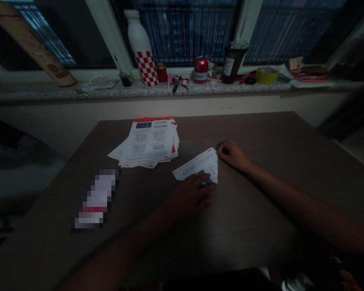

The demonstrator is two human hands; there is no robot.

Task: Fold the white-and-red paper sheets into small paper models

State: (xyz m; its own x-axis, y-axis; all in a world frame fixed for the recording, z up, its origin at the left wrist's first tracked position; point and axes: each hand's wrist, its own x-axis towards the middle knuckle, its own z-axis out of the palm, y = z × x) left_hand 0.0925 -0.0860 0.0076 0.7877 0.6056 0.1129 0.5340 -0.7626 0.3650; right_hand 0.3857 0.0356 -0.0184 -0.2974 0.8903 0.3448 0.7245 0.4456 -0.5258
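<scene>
In the dim light, I see a folded printed paper (195,163) lying on the brown tabletop (261,226), right in front of the person. The left hand (190,196) is flat and loose, fingers spread over the paper's near edge. The right hand (232,154) curls thumb and finger together at its far right corner; whether they actually pinch it, I can't tell. A loose pile of printed sheets (148,143) sits just beyond to the left, with a phone (97,198) nearer the person, its screen unreadable.
</scene>
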